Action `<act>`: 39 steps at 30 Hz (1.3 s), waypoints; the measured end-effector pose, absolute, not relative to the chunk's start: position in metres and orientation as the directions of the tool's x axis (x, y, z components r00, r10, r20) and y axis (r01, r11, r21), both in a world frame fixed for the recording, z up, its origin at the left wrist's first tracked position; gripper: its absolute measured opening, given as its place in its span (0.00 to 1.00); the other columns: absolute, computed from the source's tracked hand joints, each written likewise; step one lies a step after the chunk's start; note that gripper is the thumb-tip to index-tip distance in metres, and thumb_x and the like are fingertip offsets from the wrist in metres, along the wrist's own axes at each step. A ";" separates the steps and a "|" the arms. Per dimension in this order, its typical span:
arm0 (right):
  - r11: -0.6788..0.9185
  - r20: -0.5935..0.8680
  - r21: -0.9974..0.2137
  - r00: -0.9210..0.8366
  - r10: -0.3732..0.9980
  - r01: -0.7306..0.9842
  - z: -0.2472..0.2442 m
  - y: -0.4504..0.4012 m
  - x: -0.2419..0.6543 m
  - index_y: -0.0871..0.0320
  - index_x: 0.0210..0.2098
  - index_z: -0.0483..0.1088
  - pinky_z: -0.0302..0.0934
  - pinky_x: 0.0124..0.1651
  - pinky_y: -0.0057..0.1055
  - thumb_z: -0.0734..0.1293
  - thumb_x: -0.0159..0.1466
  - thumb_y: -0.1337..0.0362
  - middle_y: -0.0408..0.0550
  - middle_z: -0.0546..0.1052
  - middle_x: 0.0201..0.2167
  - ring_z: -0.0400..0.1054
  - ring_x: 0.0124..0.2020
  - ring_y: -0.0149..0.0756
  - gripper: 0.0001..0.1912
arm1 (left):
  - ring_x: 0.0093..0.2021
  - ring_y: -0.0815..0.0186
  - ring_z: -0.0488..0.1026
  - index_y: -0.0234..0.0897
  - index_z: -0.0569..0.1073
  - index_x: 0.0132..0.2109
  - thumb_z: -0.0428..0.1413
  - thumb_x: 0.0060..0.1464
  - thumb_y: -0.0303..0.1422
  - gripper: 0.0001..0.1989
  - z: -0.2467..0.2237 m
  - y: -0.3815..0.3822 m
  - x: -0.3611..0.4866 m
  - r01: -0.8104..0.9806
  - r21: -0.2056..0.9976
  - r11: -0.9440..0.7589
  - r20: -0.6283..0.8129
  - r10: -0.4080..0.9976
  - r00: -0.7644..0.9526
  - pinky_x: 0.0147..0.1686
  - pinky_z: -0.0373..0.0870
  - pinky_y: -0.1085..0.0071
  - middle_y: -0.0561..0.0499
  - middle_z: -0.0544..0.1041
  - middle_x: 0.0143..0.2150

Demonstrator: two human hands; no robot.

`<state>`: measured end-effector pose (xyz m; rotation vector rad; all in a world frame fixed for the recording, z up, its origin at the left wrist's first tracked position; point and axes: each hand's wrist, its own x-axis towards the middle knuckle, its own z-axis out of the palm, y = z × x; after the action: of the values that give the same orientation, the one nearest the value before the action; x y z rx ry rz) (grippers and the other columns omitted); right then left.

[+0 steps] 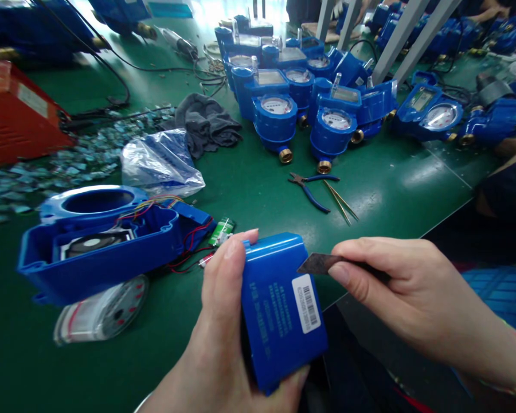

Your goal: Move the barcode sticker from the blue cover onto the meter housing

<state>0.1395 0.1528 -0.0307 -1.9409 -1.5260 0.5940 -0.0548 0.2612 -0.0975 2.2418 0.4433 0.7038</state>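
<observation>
I had the left hand [217, 338] clasped around the blue cover [281, 312], the right hand [399, 287] pinching a dark blade [320, 264] with its tip at the cover's edge; pliers [300, 179] lay beyond both grips

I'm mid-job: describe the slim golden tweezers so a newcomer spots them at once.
On the green tabletop, start at the cluster of blue round-dialled meters. Just in front of it lie dark metal pliers with blue handles, and close beside those, beyond the right hand, the slim golden tweezers. Their two thin, straight arms set them apart from the pliers' thicker blue handles.
</observation>
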 end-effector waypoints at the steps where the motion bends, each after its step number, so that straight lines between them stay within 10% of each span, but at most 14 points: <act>1: -0.166 0.011 -0.689 0.239 0.971 0.706 -0.031 0.153 0.139 0.50 0.42 0.71 0.62 0.36 0.21 0.61 0.66 0.62 0.36 0.77 0.37 0.71 0.35 0.25 0.08 | 0.60 0.35 0.55 0.38 0.31 0.67 0.60 0.34 0.32 0.59 -0.097 0.261 -0.055 0.103 0.735 -0.670 0.350 0.505 0.789 0.51 0.65 0.37 0.39 0.46 0.67; 39: -0.135 0.003 -0.700 0.192 0.981 0.701 -0.030 0.165 0.143 0.54 0.37 0.71 0.57 0.30 0.22 0.61 0.67 0.63 0.37 0.75 0.28 0.68 0.27 0.24 0.08 | 0.59 0.38 0.58 0.38 0.36 0.68 0.60 0.34 0.34 0.58 -0.091 0.266 -0.053 0.151 0.716 -0.681 0.343 0.532 0.774 0.59 0.55 0.38 0.39 0.52 0.65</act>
<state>0.1434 0.1646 -0.0304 -1.9035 -1.5684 0.6373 -0.0533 0.2657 -0.0912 2.2684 0.5059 0.7094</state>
